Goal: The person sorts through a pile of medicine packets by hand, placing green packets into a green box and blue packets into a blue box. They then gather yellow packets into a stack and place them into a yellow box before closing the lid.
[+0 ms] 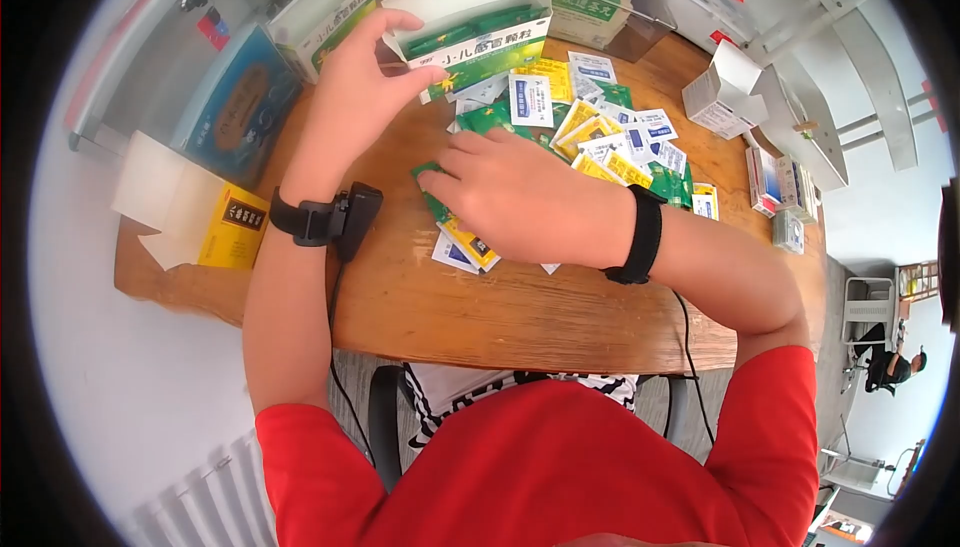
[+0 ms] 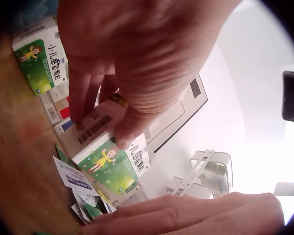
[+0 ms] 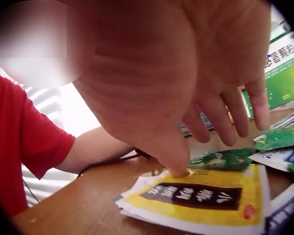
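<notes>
My left hand [image 1: 360, 92] grips the left end of an open white-and-green box [image 1: 500, 49], thumb on its printed front; green sachets [image 1: 470, 31] show inside. In the left wrist view, the left hand [image 2: 142, 63] has its thumb on the front of that box [image 2: 112, 164] and its fingers over the barcoded end. My right hand [image 1: 520, 192] is low over the sachet pile, beside a green sachet [image 1: 432, 197]. In the right wrist view, the right hand [image 3: 186, 83] has its thumb at the edge of a yellow sachet [image 3: 206, 196], fingers loosely bent above a green sachet [image 3: 223, 159].
Mixed sachets [image 1: 600, 132] spread across the middle of the wooden table [image 1: 480, 322]. An open yellow box [image 1: 232, 227] and a blue box [image 1: 235, 107] stand left. Another green-and-white box [image 1: 330, 22] is behind the left hand. An open white box [image 1: 720, 97] and small boxes [image 1: 785, 182] stand right.
</notes>
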`<state>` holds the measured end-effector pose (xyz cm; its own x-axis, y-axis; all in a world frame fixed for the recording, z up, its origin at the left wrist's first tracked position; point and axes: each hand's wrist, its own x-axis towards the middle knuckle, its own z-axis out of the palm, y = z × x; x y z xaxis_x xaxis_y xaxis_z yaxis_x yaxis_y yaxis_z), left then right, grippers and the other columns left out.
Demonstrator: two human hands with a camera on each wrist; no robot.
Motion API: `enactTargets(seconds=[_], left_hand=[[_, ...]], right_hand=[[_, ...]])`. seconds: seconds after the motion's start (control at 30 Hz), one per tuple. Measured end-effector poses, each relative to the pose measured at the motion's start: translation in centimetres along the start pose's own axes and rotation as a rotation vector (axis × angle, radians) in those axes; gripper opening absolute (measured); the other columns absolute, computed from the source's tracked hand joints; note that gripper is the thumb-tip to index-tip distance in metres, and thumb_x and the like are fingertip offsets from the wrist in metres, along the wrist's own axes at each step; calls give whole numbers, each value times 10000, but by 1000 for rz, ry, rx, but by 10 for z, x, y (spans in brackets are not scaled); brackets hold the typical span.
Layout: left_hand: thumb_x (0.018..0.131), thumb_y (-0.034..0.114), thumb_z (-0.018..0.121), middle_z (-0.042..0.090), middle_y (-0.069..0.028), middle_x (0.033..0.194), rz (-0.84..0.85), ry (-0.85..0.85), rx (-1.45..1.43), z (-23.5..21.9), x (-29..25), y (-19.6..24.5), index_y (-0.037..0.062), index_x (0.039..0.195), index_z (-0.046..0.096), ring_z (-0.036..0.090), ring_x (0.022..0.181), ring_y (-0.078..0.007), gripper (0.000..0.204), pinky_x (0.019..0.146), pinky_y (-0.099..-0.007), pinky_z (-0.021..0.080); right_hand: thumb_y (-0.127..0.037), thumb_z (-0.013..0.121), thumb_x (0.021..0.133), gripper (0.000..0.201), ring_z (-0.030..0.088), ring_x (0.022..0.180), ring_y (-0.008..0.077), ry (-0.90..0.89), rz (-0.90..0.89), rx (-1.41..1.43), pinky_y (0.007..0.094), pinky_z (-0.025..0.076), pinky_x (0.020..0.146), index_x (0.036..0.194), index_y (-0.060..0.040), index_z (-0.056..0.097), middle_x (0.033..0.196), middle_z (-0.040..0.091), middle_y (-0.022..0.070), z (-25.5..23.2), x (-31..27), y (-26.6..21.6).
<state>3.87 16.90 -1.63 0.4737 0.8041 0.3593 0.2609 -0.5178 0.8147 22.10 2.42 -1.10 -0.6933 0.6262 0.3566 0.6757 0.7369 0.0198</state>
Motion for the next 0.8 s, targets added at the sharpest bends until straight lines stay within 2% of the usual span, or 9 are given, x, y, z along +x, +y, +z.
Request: enactTargets(seconds=[0.07,0.2,0.27,0.4,0.5,0.57,0.63,0.7,0.8], left_hand=[[889,25,856,717,-84,1095,-2,17,0,1,1,0,33,1325,629,707,947,-128,492,860,-281,605],[882,25,860,718,-72,1045,-32,11,3,2,-1,8,39,1329,630,711,926,-129,503,845,-281,605],[879,23,860,724,-68,1022,-29,7,8,3,-1,8,42,1326,631,713,910,-128,503,837,-283,603],[879,17,856,728,-79,1036,-23,-17,-17,4,-4,9,46,1319,632,716,911,-131,494,830,-283,601],[864,98,860,716,-97,956,-12,-12,-42,4,-3,3,75,1285,653,754,914,-197,469,810,-335,589],[861,97,856,748,-109,1046,45,-21,74,4,-2,0,70,1287,658,757,937,-222,471,844,-350,593],[864,51,845,732,-70,1098,50,-40,79,4,-5,10,57,1285,648,697,922,-169,465,852,-321,579],[867,5,834,717,-31,1149,61,-61,88,5,-8,17,44,1283,638,637,907,-116,462,861,-292,565],[859,20,829,699,-34,1231,78,-108,62,4,-10,23,37,1272,640,621,953,-135,454,899,-306,546]], right_hand=[[-74,779,820,397,693,1034,281,-279,81,38,410,538,893,1198,9,690,1035,705,120,-7,4,-2],[-30,737,808,359,714,962,292,-271,64,21,409,549,857,1162,10,693,978,710,117,-4,7,-3],[-63,771,762,204,743,871,293,-155,19,-53,411,571,771,950,-16,708,849,735,113,0,7,-5],[-43,745,768,174,742,844,276,-107,27,-70,398,574,780,935,-19,704,850,740,111,3,7,-3],[-28,715,786,124,740,854,310,-12,55,14,419,582,797,908,-35,697,862,738,133,-6,7,13],[2,682,811,130,729,878,371,385,96,64,454,581,815,932,-37,708,894,739,160,-20,11,32],[35,642,844,177,713,907,420,528,192,67,491,576,828,984,-31,726,945,742,183,-47,15,53],[53,625,871,204,709,917,426,531,222,48,500,574,827,1027,-13,740,949,746,197,-66,9,70],[49,630,896,216,724,909,427,281,370,115,505,576,828,1064,-7,755,925,746,229,-76,0,79]])
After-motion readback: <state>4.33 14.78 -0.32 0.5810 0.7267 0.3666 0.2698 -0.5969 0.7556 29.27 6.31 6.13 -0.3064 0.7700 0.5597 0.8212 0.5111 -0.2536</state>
